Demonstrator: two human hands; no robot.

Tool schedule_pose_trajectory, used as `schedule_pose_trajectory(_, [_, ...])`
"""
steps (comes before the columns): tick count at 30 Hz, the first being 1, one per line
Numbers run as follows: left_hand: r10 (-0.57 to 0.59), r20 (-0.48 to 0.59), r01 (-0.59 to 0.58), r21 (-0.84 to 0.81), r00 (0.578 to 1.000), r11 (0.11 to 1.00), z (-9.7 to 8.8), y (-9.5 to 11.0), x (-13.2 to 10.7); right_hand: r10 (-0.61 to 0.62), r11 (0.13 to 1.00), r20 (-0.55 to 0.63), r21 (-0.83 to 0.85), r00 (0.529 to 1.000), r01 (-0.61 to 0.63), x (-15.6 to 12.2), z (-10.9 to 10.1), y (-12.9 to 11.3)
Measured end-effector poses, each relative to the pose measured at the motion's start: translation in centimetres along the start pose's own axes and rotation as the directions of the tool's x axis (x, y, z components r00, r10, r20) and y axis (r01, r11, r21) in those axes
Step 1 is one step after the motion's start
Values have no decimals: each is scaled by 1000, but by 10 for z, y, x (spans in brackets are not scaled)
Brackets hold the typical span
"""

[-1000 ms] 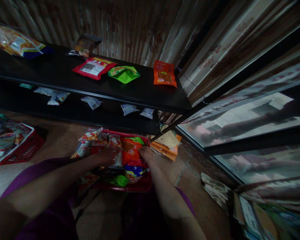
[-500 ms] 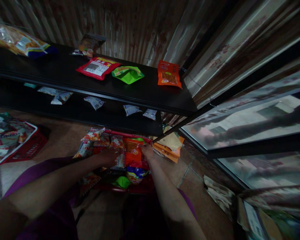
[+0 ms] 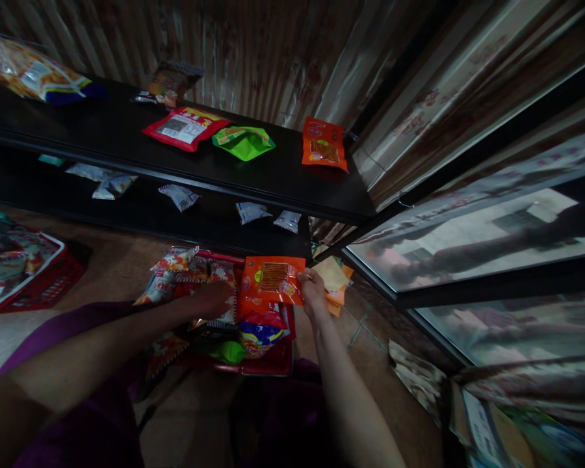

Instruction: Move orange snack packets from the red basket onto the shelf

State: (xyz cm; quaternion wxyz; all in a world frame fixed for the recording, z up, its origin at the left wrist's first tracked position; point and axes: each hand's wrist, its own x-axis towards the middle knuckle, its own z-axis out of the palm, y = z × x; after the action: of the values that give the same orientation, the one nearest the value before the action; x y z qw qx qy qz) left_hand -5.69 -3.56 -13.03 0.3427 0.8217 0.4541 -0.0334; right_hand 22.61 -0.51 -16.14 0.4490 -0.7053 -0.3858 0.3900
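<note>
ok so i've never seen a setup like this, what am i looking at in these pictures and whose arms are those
There is no machine here: the arms belong to a person working with bare hands. Every picture comes from one camera on that person's head, looking forward and down.

The right hand holds an orange packet by its edge, over a red basket of snack packets on the floor. The left hand is at the packets in that basket; I can't tell whether it grips one.

Beyond, a black upper shelf bears, among others, a red packet and a green packet. Small packets lie on the lower shelf.
</note>
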Motion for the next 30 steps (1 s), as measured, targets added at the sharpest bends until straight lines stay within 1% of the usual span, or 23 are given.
schedule_pose_trajectory(2, [19,-26,-23,-134,999,991,2,6,3,54,980,-14,194,998,-50,-1,-7,-7])
schedule_pose_trajectory(3, [30,-6,-30,-223,1000,974,3,9,4,90,949,-8,304,996,-83,-1,-9,-11])
schedule_pose_trajectory(5, [49,71,-14,-427,996,904,7,17,5,150,866,35,478,988,-148,-2,-11,-15])
schedule_pose_trajectory(6, [56,103,8,-536,993,844,9,22,4,167,835,62,522,984,-175,-3,-11,-17])
schedule_pose_trajectory(7, [55,124,39,-645,991,763,10,26,3,179,811,90,551,980,-199,-4,-10,-18])
schedule_pose_trajectory(8, [33,129,76,-750,991,657,11,31,3,183,791,119,572,976,-218,-6,-8,-19])
schedule_pose_trajectory(10, [-19,110,109,-912,994,395,10,39,4,172,762,178,600,969,-245,-10,-2,-19])
schedule_pose_trajectory(12, [-96,31,45,-987,995,152,6,45,8,158,732,237,624,959,-275,-16,5,-19])
schedule_pose_trajectory(14, [-234,-55,-66,-997,971,-38,-2,47,13,156,703,284,641,946,-308,-23,14,-19])
schedule_pose_trajectory(15, [-302,-78,-116,-987,950,-110,-6,47,16,156,693,302,645,941,-322,-27,18,-19])
schedule_pose_trajectory(17, [-410,-90,-192,-958,907,-213,-15,46,19,160,689,342,633,926,-353,-34,26,-19])
schedule_pose_trajectory(20, [-484,-90,-255,-923,870,-288,-26,43,19,186,684,410,599,893,-417,-41,35,-17])
schedule_pose_trajectory(23, [-529,-98,-290,-910,843,-295,-37,40,17,207,669,474,569,856,-477,-45,40,-19])
schedule_pose_trajectory(25, [-556,-104,-305,-909,825,-283,-44,37,16,186,676,516,550,836,-490,-46,39,-24])
schedule_pose_trajectory(28, [-597,-97,-305,-917,796,-259,-52,34,15,94,721,562,531,822,-445,-45,36,-39])
schedule_pose_trajectory(30, [-606,-88,-282,-931,791,-232,-54,32,14,36,772,568,506,822,-384,-43,33,-50])
